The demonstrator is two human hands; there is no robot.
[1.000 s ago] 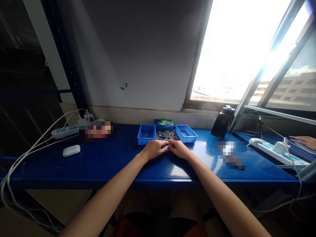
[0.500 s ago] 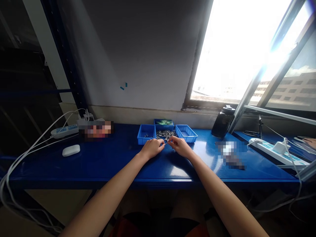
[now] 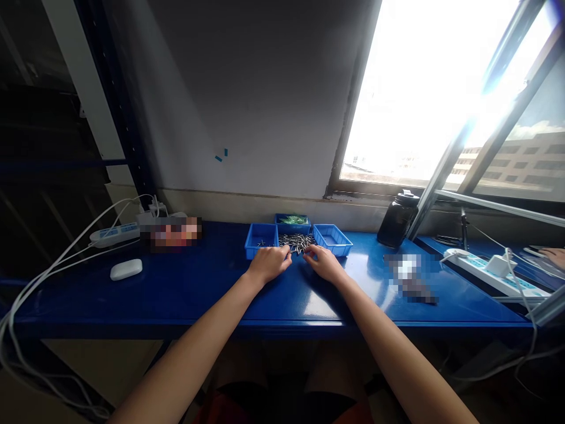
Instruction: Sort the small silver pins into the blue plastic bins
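Bare fingers (image 3: 285, 257) top a slim left hand (image 3: 268, 264) and a similar right hand (image 3: 325, 263), with uncovered wrists (image 3: 253, 281) just behind them. Farther back, smooth, bare forearms (image 3: 198, 338) broaden toward the camera; well below the fingers, red clothing (image 3: 353, 412) shows dimly in deep shadow.

Heaped parts (image 3: 299, 242) lie between the left bin (image 3: 253, 253) and the right bin (image 3: 338, 250), before the rear bin (image 3: 291, 228).

Left hand (image 3: 270, 263): anything pinched there was too small to tell.
Right hand (image 3: 325, 263): its grip was likewise unclear.
Metal fasteners (image 3: 299, 241): exact type was indistinct.
Co-worker's hand (image 3: 555, 257): right edge cut it off.
Mosaicked object (image 3: 412, 277): was blurred beyond naming.
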